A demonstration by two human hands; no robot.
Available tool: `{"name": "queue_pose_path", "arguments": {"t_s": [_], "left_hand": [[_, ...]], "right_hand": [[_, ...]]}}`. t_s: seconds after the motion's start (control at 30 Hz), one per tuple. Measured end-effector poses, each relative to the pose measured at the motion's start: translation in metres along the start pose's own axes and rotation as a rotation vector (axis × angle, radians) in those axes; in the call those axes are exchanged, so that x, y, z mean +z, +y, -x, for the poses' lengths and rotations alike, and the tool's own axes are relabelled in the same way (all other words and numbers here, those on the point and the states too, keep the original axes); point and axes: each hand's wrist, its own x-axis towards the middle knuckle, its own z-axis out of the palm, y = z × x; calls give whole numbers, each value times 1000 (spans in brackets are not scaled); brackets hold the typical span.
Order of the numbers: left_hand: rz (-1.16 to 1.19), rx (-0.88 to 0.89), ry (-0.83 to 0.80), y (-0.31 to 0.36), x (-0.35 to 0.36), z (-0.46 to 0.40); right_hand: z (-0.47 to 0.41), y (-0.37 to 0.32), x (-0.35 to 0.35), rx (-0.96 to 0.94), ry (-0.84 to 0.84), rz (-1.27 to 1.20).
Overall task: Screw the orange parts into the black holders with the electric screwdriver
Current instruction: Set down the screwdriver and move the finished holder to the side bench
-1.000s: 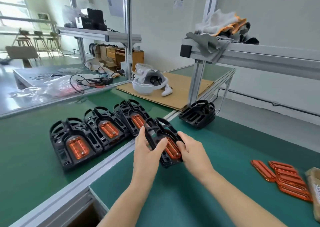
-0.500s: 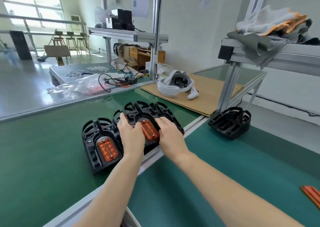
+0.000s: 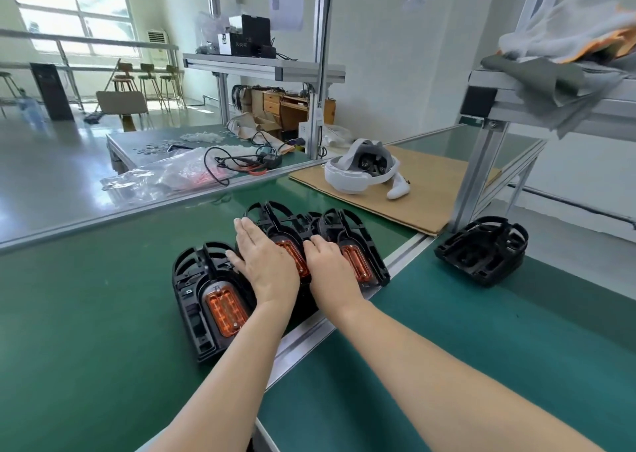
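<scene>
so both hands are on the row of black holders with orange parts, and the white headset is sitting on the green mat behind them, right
Not quite. The left hand and right hand do rest on the row of black holders with orange parts, but the head view shows the white headset sitting on the brown cardboard sheet, not on the green mat.

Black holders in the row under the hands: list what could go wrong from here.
1. The holders overlap tightly; the left hand, flat on them, could nudge one out of line.
2. The rightmost holder sits by the metal rail between the tables and might tip onto it.
3. The right hand covers part of an orange part, so a loose fit could go unnoticed.
</scene>
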Motion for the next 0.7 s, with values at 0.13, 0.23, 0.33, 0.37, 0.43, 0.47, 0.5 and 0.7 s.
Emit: {"name": "queue_pose_path", "arguments": {"t_s": [0.13,0.23,0.33,0.37,0.43,0.47,0.5,0.7], "left_hand": [[-75,14,20,-7,9,3],[-142,17,31,-8,12,4],[-247,16,12,-7,12,5],[-283,25,6,-8,12,6],[-343,51,-7,-9,12,7],[-359,59,-12,-9,12,7],[-368,62,-15,-9,11,7],[-367,96,2,-9,8,12]], "right_hand": [[2,3,7,-47,-6,35],[2,5,9,-67,14,26],[2,7,9,-88,34,40],[2,8,9,-98,43,46],[3,10,10,-111,63,54],[4,11,10,-113,67,53],[5,12,11,-114,66,49],[10,19,13,-83,73,17]]}}
